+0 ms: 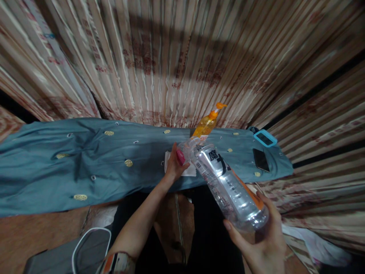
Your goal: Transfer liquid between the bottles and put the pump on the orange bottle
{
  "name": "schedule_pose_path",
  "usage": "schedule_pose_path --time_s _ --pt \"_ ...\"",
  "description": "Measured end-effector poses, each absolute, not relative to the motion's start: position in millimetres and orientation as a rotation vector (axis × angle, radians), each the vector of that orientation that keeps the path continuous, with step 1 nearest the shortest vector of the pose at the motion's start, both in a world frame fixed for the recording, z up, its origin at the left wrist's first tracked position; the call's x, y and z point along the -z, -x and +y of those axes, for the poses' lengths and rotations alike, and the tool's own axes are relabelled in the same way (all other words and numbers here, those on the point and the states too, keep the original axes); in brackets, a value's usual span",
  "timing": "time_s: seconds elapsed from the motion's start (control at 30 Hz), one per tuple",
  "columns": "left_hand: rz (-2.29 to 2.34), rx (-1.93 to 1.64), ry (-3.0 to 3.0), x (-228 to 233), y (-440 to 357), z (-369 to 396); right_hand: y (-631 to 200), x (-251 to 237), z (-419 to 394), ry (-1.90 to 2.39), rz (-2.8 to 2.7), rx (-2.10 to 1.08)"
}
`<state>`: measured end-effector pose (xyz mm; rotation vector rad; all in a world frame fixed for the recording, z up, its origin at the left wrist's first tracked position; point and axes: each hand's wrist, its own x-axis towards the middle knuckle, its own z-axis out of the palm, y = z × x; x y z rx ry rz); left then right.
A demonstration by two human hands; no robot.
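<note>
My right hand [264,238] grips the base of a clear plastic bottle [228,182] with an orange-and-black label, tilted so its neck points up and left. My left hand [173,164] is at the bottle's neck, its fingers closed on a small pink cap [180,156]. Under the left hand a white tissue [189,171] lies on the blue cloth [85,167] that covers a long low surface. An orange pump bottle [207,125] stands upright just behind the clear bottle's mouth.
A black phone [261,160] and a device in a light-blue case [265,137] lie at the right end of the blue cloth. Striped curtains [171,57] hang behind and to the right. A grey bag with white piping [85,247] rests by my left knee.
</note>
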<state>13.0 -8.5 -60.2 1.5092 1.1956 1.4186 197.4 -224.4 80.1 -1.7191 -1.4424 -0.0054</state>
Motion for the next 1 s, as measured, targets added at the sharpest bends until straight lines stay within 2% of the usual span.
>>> schedule_pose_path --time_s 1.0 --pt "1.236 -1.409 -1.467 53.9 -13.7 -10.0 -187.8 -84.4 -222.1 1.700 -1.389 -0.041"
